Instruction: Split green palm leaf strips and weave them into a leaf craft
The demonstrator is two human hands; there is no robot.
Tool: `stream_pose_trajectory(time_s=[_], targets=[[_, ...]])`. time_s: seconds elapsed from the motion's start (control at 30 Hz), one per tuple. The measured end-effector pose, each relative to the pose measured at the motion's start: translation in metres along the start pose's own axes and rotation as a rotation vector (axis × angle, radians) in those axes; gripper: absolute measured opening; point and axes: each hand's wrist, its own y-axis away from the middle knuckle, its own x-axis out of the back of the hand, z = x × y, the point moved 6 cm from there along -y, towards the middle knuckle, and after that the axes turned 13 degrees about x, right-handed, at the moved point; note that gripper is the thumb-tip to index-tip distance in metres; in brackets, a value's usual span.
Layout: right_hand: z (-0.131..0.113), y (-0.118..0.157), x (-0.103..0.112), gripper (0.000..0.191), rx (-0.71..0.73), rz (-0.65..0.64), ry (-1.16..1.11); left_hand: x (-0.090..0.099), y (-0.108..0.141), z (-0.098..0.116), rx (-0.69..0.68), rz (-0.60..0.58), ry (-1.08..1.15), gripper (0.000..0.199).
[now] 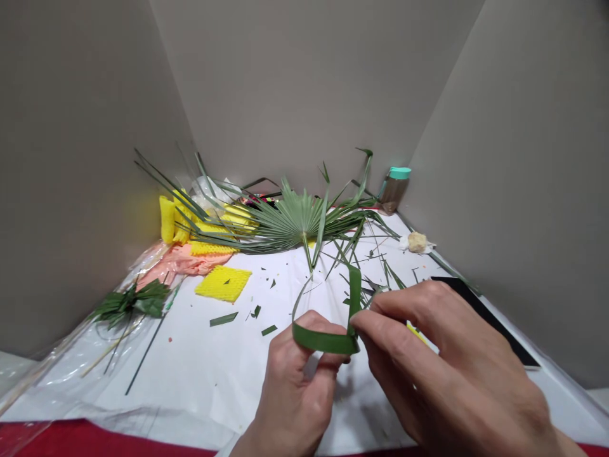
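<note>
A long green palm leaf strip (323, 341) is bent into a loop, with one end folded upward, in front of me. My left hand (304, 381) pinches it from below between thumb and fingers, while the loop curves over the index finger. At the strip's right corner, my right hand (442, 355) grips the fold between thumb and index finger. The ends inside the fingers are partly hidden. Beyond my hands, a large fan-shaped palm leaf (290, 222) lies on the white sheet, its stalk pointing toward me.
Leaf scraps (223, 319) are scattered on the white sheet (190, 368). Yellow foam netting (223, 283) and pink cloth (176, 263) lie left, near a dark green leaf bundle (133, 301). A teal-lidded bottle (394, 190) stands in the far right corner. A black flat board (485, 317) lies right.
</note>
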Motion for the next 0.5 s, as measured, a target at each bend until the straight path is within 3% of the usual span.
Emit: stream_pose_trajectory(time_s=[0.13, 0.37, 0.5], targets=[[0.006, -0.010, 0.005, 0.018, -0.005, 0.020, 0.020, 0.001, -0.001, 0.001, 0.016, 0.045, -0.039, 0.018], [0.019, -0.032, 0.019, 0.015, 0.027, 0.051, 0.104, -0.005, -0.003, -0.002, 0.056, -0.046, -0.030, 0.016], [0.026, -0.045, 0.031, 0.016, 0.030, 0.141, 0.212, -0.006, -0.003, -0.003, 0.038, -0.050, -0.006, 0.015]])
